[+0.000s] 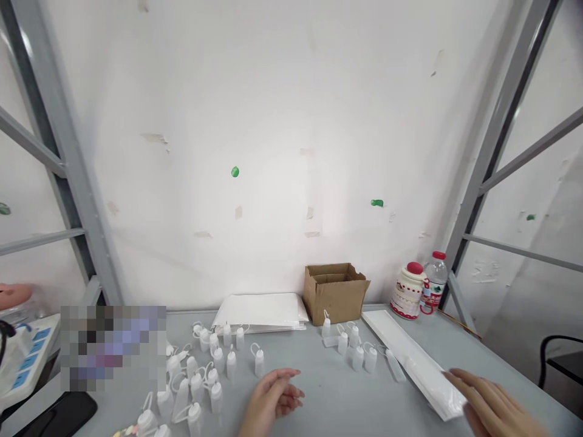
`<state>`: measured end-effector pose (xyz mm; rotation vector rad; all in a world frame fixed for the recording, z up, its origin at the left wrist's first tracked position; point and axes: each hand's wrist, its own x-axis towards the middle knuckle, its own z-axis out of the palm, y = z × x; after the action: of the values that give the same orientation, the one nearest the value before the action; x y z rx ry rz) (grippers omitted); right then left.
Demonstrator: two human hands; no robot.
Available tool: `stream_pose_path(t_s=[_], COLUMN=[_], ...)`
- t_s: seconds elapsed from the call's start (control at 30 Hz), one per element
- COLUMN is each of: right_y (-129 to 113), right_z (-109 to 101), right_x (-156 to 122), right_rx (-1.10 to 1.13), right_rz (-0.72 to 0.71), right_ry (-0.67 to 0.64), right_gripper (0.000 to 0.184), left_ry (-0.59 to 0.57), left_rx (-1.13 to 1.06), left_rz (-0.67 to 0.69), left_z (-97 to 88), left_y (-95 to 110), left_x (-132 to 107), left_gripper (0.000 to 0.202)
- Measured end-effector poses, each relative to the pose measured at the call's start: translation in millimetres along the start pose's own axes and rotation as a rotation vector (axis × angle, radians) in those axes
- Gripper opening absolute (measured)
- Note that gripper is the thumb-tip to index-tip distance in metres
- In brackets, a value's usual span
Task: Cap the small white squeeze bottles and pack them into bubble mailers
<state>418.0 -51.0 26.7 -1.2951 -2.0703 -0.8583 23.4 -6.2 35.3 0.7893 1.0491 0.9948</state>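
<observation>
My left hand [274, 397] hovers over the grey table at the bottom middle, palm turned right. Its fingers are loosely bent and apart, with nothing in them. Just left of it stands a crowd of small white squeeze bottles [216, 397] with looped cap straps. Toward the lower right, my right hand [494, 403] has its fingers stretched out beside the near end of a long white flat packet [412, 358]; whether it touches the packet I cannot tell. Between the hands and farther back is a smaller group of the same bottles [357, 358], some upright and some lying down.
Against the wall are a stack of white bags [259, 311] and an open cardboard box [336, 297]. A cream jar with a red lid [407, 294] and a clear water bottle [436, 279] stand back right. A black phone [61, 416] lies front left. Metal frame posts [68, 152] rise at both sides.
</observation>
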Motion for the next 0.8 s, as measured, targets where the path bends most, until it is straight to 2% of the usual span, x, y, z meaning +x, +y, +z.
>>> stream_pose_path(t_s=[0.07,0.13,0.27,0.37,0.47,0.53,0.57,0.67,0.8], right_y=[-35.8,-77.9,-155.1,-186.8,-194.6,-191.8,-189.3,-181.5,-174.2], right_z=[-1.8,6.8,49.4,84.6,108.4,116.2,117.7,112.9,84.5], right_x=[43.2,86.0,153.1,184.5,201.3,205.0,205.3,202.8,194.8], right_rx=[0.022,0.087,0.138,0.139,0.169,0.199,0.215,0.265,0.338], right_rz=[-0.083,-0.122,-0.108,-0.069,-0.062,-0.048,-0.033,0.052,0.195], right_ry=[0.019,-0.002,-0.144,-0.222,-0.223,-0.214,-0.205,-0.157,-0.053], right_gripper=[0.028,0.027,0.027,0.036,0.024,0.007,0.006,0.024,0.036], left_ry=[-0.036,-0.066,-0.061,-0.01,-0.015,-0.021,-0.025,-0.051,-0.076], left_rx=[0.048,0.086,0.098,0.091,0.087,0.088,0.088,0.089,0.107], left_rz=[0.084,0.162,0.2,0.19,0.191,0.187,0.185,0.18,0.159], left_z=[1.0,1.3,1.2,1.3,1.1,1.3,1.6,2.5,3.3], left_y=[-1.8,-3.8,-5.1,-5.3,-7.6,-10.0,-11.3,-15.7,-21.2], left_x=[-2.7,-4.7,-5.8,-4.1,-0.9,0.7,1.1,1.0,2.1], left_gripper=[0.042,0.041,0.041,0.041,0.041,0.04,0.041,0.042,0.051])
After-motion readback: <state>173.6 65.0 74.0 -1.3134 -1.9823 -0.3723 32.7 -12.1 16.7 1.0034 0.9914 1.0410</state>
